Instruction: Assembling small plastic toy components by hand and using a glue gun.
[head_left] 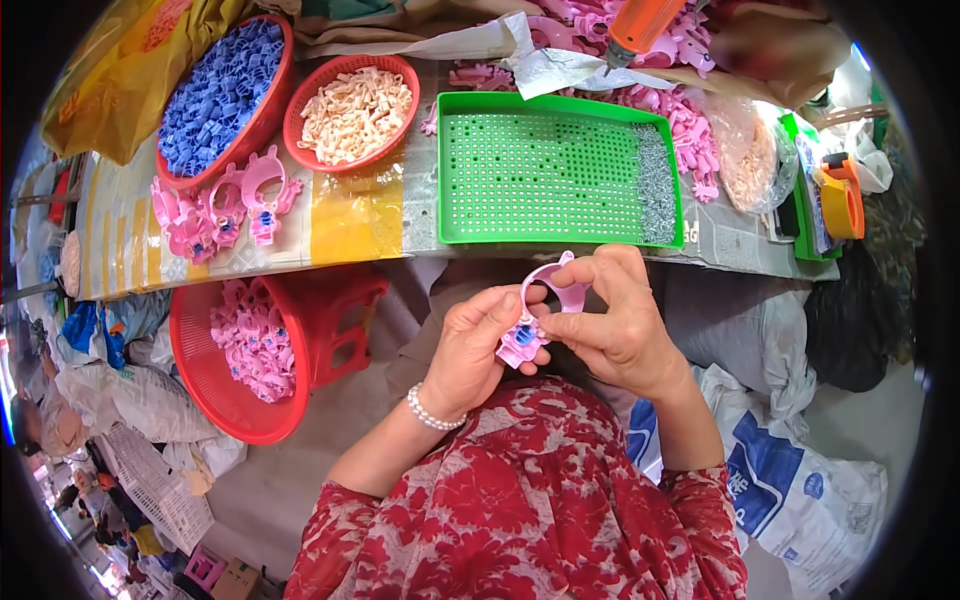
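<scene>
In front of my chest I hold a pink plastic part (513,350) with an open ring at its top and a small blue piece (524,335) set in its lower body. My left hand (468,340) grips its lower left side, thumb on the front. My right hand (625,325) pinches it from the right near the ring, thumb and forefinger closed. Both hands partly cover the part. Several similar pink parts with blue inserts (225,212) lie on the table at the left.
A green perforated tray (560,240) holding small metal screws (656,185) lies ahead. Left of it are baskets of cream pieces (355,112) and blue pieces (222,95). A red basket of pink parts (252,340) sits below. An orange power screwdriver (640,28) hangs above the tray.
</scene>
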